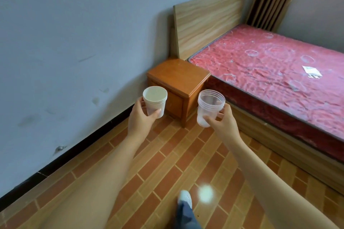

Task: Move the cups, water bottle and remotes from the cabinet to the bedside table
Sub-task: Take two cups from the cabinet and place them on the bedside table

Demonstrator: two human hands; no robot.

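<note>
While left hand [139, 117] grips white cup [155, 101], right hand [223, 122] grips clear cup [209, 107].

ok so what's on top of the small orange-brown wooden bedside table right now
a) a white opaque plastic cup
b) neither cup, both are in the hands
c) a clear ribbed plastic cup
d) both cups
b: the small orange-brown wooden bedside table bears no cup; the left hand grips the white opaque plastic cup and the right hand grips the clear ribbed plastic cup, both held in the air short of the table.
</note>
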